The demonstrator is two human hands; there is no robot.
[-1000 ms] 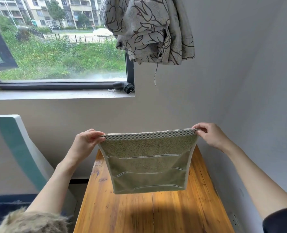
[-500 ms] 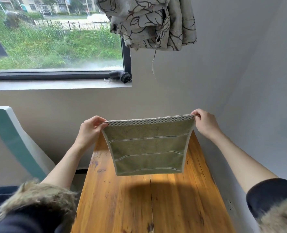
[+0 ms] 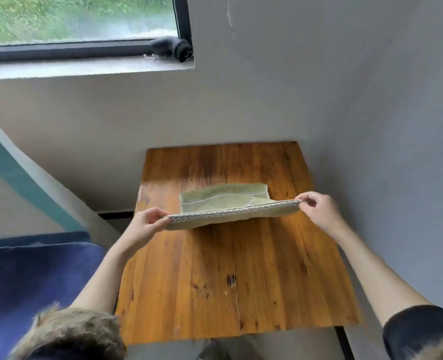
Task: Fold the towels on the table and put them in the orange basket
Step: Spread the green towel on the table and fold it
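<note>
Left hand (image 3: pixel 147 223) and right hand (image 3: pixel 316 210) are pinching the green towel (image 3: pixel 223 201) by its checkered edge (hands well apart). Its far part is lying on the wooden table (image 3: pixel 215 281).

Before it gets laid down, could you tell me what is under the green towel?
Only the wooden table shows beneath the green towel; the patch its far end covers is hidden.

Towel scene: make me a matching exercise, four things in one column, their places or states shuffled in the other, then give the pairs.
Things:
1. towel
2. left hand
3. table
4. black object

Places or states:
A. on the window sill
B. pinches the towel's near left corner
C. far part lies on the table, checked edge held up
D. wooden, set in the wall corner

Pairs: 1-C, 2-B, 3-D, 4-A
</note>
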